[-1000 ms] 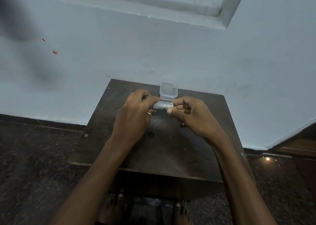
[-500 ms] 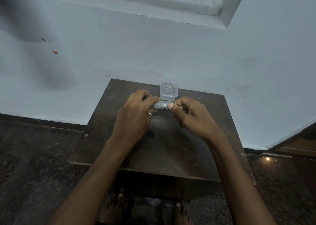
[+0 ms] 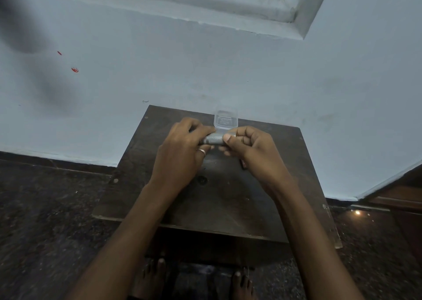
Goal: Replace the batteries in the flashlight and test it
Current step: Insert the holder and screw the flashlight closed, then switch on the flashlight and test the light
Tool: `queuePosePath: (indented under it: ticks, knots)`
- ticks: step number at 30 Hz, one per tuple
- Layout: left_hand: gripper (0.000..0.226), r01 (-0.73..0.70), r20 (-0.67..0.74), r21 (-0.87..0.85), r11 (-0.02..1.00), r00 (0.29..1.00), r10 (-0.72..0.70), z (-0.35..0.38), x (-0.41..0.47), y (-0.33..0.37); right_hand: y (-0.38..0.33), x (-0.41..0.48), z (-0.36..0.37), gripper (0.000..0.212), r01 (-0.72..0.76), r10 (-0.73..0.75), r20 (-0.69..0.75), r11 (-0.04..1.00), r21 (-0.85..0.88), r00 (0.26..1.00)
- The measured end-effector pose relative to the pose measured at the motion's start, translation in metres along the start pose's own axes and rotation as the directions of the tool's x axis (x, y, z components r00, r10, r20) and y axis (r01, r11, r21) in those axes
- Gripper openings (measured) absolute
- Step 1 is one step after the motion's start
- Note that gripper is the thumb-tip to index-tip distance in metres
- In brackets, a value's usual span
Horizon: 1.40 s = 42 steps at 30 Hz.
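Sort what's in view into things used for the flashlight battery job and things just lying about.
In use:
- flashlight, gripped at both ends
- left hand
- right hand
- table, the work surface

Lying about:
- clear plastic box behind the hands; contents unclear
- small dark item on the table under the right hand; can't tell what it is

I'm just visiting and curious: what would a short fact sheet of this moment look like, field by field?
Held item: small silver-grey metal flashlight, horizontal, above the table
Left hand: wrapped around one end of the flashlight
Right hand: pinching the other end
Surface: dark brown wooden table
Behind the hands: small clear plastic container on the table
Light: none visible from the flashlight
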<state>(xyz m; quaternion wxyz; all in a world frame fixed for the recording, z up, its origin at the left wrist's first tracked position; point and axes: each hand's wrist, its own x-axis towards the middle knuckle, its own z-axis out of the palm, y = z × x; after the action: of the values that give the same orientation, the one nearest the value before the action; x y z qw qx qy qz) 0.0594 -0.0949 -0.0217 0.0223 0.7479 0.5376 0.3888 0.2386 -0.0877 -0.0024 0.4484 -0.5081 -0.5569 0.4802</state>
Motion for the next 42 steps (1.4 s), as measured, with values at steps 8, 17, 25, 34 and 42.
queuePosePath:
  ticks: [8, 17, 25, 34, 42]
  knots:
    - [0.03, 0.545, 0.355, -0.695, 0.469, 0.827, -0.435, -0.003, 0.01, -0.003, -0.01, 0.0, 0.0, 0.031, 0.028, 0.042, -0.202, 0.943, 0.332, 0.979]
    - [0.023, 0.528, 0.349, -0.773, 0.352, 0.816, -0.461, 0.002, 0.011, -0.004, -0.004, 0.0, 0.022, 0.032, 0.088, 0.061, -0.407, 0.937, 0.339, 0.911]
    - [0.029, 0.503, 0.335, -0.762, 0.407, 0.845, -0.416, 0.002, 0.009, -0.005, -0.004, 0.002, 0.027, 0.053, 0.06, 0.144, -0.367, 0.869, 0.49, 0.919]
    - [0.075, 0.577, 0.563, -0.803, -0.152, 0.649, -0.511, -0.012, 0.022, -0.006, -0.007, 0.001, 0.02, 0.052, 0.045, 0.217, -0.375, 0.814, 0.579, 0.901]
    - [0.093, 0.49, 0.619, -0.784, -0.382, 0.661, -0.423, -0.028, 0.018, -0.012, -0.015, -0.002, 0.012, 0.044, 0.046, 0.23, -0.359, 0.783, 0.62, 0.905]
